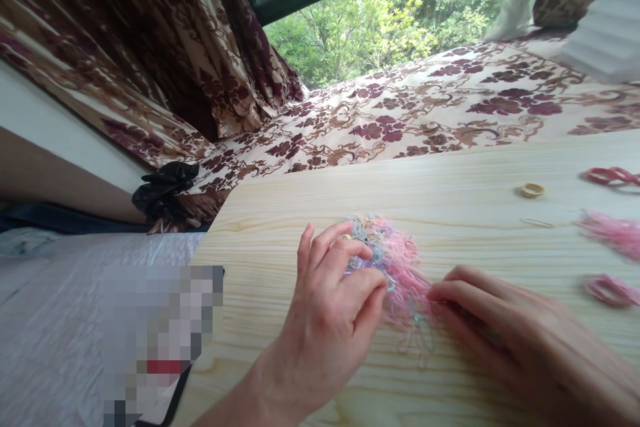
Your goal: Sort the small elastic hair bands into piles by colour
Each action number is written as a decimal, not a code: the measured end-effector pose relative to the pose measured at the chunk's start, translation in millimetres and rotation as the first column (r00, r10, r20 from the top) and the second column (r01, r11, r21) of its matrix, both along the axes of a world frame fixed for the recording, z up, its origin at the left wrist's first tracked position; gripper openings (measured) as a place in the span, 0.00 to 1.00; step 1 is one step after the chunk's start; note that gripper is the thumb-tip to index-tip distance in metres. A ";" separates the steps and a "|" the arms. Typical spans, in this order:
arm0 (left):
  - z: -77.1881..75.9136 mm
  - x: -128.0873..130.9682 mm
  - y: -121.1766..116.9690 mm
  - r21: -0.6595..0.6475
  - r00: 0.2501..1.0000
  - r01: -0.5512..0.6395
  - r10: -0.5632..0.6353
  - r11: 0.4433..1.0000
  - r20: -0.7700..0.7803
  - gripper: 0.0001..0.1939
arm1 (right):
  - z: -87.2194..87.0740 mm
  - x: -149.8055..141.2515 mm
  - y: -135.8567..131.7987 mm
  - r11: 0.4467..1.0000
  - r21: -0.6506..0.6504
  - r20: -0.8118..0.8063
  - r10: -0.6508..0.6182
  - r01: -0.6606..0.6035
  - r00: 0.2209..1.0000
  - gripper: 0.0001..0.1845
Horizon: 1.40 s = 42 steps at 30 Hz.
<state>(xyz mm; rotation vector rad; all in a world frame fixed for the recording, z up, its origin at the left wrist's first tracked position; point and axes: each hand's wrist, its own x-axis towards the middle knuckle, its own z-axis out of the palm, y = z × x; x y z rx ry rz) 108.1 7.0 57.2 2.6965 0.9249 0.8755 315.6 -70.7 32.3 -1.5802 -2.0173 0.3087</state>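
A loose pile of thin rubber bands (395, 257), pink, pale blue and lilac, lies on the wooden tabletop. My left hand (330, 293) rests over the pile's left side, thumb and forefinger pressed together beside a pale blue loop, the other fingers bent and apart. Some bands are hidden under it. At the pile's right edge, my right hand (505, 327) pinches the ends of pink bands between thumb and forefinger; its remaining fingers are curled underneath and mostly hidden.
To the right lie a yellow ring of bands (533, 190), a single pale yellow band (537, 222), a red bundle (613, 176), a pink bundle (613, 233) and a darker pink bundle (611, 289). A blurred-out object (165, 347) sits by the table's left edge. Behind is a floral-covered window ledge (380, 127).
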 end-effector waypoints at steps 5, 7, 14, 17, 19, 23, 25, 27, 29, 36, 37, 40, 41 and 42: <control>-1.9 3.5 -0.8 -0.102 0.996 0.028 -0.019 0.994 0.087 0.07 | 4.0 -1.1 -0.3 1.000 0.004 -0.123 -0.030 0.031 0.992 0.17; -2.6 4.9 -1.7 -0.164 0.993 0.050 -0.031 0.985 0.113 0.07 | 5.7 -2.3 -1.0 0.999 0.012 -0.171 -0.033 0.035 0.985 0.15; -3.0 10.8 -7.4 -0.217 0.978 0.098 -0.053 0.971 0.201 0.07 | 9.3 -9.4 -4.7 0.999 -0.023 -0.243 -0.031 0.026 0.970 0.13; -2.8 12.6 -9.9 -0.218 0.974 0.100 -0.051 0.971 0.219 0.06 | 10.7 -11.3 -5.2 0.999 -0.047 -0.277 -0.039 0.027 0.960 0.12; -2.4 13.2 -11.5 -0.216 0.973 0.104 -0.054 0.971 0.224 0.06 | 11.5 -11.9 -4.9 0.999 -0.044 -0.294 -0.037 0.025 0.955 0.12; -2.0 13.7 -13.3 -0.224 0.971 0.110 -0.057 0.968 0.231 0.06 | 12.3 -11.8 -3.6 1.000 -0.020 -0.317 -0.021 0.015 0.948 0.11; -2.2 13.8 -13.2 -0.228 0.971 0.112 -0.058 0.967 0.232 0.05 | 12.2 -11.2 -3.0 1.000 -0.016 -0.321 -0.020 0.015 0.947 0.11; -2.3 13.7 -12.0 -0.225 0.969 0.111 -0.056 0.968 0.239 0.05 | 11.6 -10.4 -2.6 1.000 -0.018 -0.321 -0.025 0.020 0.947 0.11; -2.3 13.1 -10.0 -0.221 0.968 0.104 -0.048 0.970 0.246 0.06 | 10.3 -9.5 -2.4 0.999 -0.024 -0.315 -0.036 0.030 0.948 0.12; -3.7 9.4 -4.8 -0.191 0.980 0.057 -0.018 0.980 0.200 0.07 | 10.0 -6.4 -2.9 0.998 -0.037 -0.253 -0.052 0.044 0.966 0.13; -4.3 9.3 -4.7 -0.184 0.981 0.049 -0.013 0.982 0.191 0.07 | 12.8 -5.1 -2.9 0.999 -0.027 -0.224 -0.050 0.045 0.973 0.13; -6.4 9.5 -4.5 -0.159 0.985 0.026 0.002 0.987 0.172 0.07 | 25.7 3.1 -4.4 0.998 0.014 -0.091 -0.063 0.064 0.994 0.15; -7.3 9.6 -4.3 -0.149 0.986 0.024 0.001 0.989 0.168 0.08 | 30.1 7.6 -5.9 0.997 0.025 -0.041 -0.078 0.079 0.996 0.16; -8.1 9.5 -3.9 -0.139 0.986 0.026 -0.002 0.990 0.166 0.08 | 33.8 13.2 -8.3 0.994 0.037 0.006 -0.100 0.099 0.995 0.17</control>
